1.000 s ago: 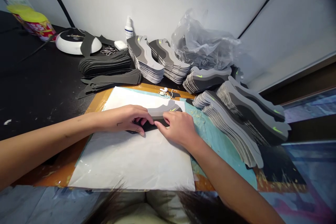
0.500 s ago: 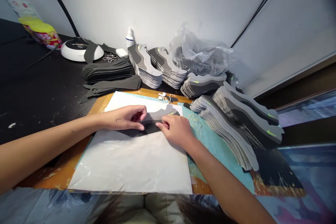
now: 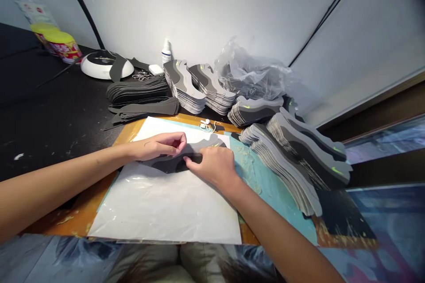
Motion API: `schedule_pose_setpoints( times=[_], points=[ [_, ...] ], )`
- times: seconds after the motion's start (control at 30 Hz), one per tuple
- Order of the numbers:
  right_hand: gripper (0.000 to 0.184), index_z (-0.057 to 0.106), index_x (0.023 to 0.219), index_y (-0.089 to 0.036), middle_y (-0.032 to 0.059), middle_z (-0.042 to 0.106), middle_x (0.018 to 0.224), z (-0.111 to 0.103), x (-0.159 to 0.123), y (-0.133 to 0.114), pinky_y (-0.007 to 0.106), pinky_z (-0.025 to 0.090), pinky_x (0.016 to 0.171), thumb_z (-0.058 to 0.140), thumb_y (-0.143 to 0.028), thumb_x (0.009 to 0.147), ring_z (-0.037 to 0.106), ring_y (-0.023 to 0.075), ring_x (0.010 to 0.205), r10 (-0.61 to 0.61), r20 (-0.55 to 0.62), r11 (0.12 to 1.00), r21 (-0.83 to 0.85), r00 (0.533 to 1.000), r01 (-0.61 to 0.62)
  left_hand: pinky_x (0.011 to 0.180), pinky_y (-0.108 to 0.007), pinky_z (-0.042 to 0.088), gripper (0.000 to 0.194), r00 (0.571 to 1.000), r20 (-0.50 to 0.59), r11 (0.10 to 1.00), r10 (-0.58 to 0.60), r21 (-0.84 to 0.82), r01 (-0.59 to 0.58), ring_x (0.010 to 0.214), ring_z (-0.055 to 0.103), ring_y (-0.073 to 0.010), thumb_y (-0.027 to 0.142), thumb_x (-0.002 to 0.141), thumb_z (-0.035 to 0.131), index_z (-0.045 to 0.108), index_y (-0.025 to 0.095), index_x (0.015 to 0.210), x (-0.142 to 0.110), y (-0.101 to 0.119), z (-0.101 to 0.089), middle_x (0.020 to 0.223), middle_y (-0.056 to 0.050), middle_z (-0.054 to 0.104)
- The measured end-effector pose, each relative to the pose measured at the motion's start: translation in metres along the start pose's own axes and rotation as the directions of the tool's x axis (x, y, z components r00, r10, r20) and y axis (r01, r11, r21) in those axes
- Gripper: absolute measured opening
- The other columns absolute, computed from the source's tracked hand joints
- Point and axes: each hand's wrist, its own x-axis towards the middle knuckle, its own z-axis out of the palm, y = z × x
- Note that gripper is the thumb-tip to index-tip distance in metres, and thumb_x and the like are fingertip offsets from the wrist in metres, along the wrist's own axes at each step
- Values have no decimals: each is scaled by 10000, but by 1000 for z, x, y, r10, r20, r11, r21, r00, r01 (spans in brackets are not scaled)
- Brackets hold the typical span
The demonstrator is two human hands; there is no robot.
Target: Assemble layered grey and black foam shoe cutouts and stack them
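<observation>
A grey-and-black shoe upper piece [image 3: 169, 164] with a small yellow-green swoosh lies flat on a white sheet [image 3: 166, 212]. My left hand [image 3: 162, 145] rests over its left part, fingers curled and thumb close to the index fingertip; what lies between them is partly hidden. On the right part, my right hand [image 3: 215, 163] has its fingers bent over the piece and the thumb stretched along the black area. Between the two hands, the middle of the piece shows.
Stacks of similar pieces [image 3: 282, 163] stand to the right, more grey stacks [image 3: 186, 88] at the back. Dark strips [image 3: 137, 90] are piled at back left. Behind are a plastic bag [image 3: 252, 75], a white bottle [image 3: 166, 51], a lamp base [image 3: 96, 68] and earphones [image 3: 206, 124].
My right hand has slid a little left along the piece, its thumb now closer to my left hand. The left thumb has drawn in toward the index finger. The view has shifted slightly.
</observation>
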Motion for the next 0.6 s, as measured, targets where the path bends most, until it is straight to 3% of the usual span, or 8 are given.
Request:
schedule_pose_setpoints(
  times=[0.1, 0.3, 0.4, 0.5, 0.6],
  points=[
    [552, 748, 779, -168, 105, 733, 750, -3, -4, -6, 309, 312, 578, 504, -658, 843, 660, 236, 685, -83, 13, 996, -13, 997, 83, 584, -224, 327, 150, 1000, -4, 998, 12, 59, -11, 679, 389, -122, 272, 859, 586, 481, 167, 878, -1, 5, 4, 785, 6, 459],
    [559, 732, 820, -206, 57, 737, 782, 9, -13, -15, 302, 318, 616, 587, -742, 765, 651, 214, 737, -265, 4, 945, 201, 964, 259, 613, -222, 362, 244, 998, 32, 994, 47, 101, -50, 712, 440, -134, 381, 863, 612, 517, 158, 895, 0, 13, 7, 806, -7, 501],
    [523, 702, 737, -202, 25, 708, 717, 11, -12, -12, 293, 305, 614, 547, -690, 845, 613, 169, 688, -319, -28, 909, 272, 947, 315, 614, -241, 371, 267, 1000, -1, 999, 29, -17, -29, 705, 451, -145, 394, 836, 631, 554, 154, 921, 0, 12, 3, 796, -23, 516],
    [440, 672, 698, -200, 18, 682, 698, 4, -7, 2, 290, 339, 667, 486, -500, 961, 587, 163, 729, -309, -115, 893, 306, 944, 330, 591, -265, 365, 287, 997, -80, 970, 8, -240, -27, 673, 451, -151, 409, 795, 637, 585, 151, 910, -1, 10, -2, 783, -36, 508],
    [253, 706, 947, -215, 58, 709, 995, -3, 2, 28, 342, 373, 908, 528, -395, 958, 568, 220, 991, -289, -238, 892, 284, 927, 351, 563, -282, 348, 298, 987, -159, 918, -18, -395, -47, 632, 426, -147, 440, 774, 625, 597, 155, 856, -1, 11, -4, 767, -43, 486]
  ],
)
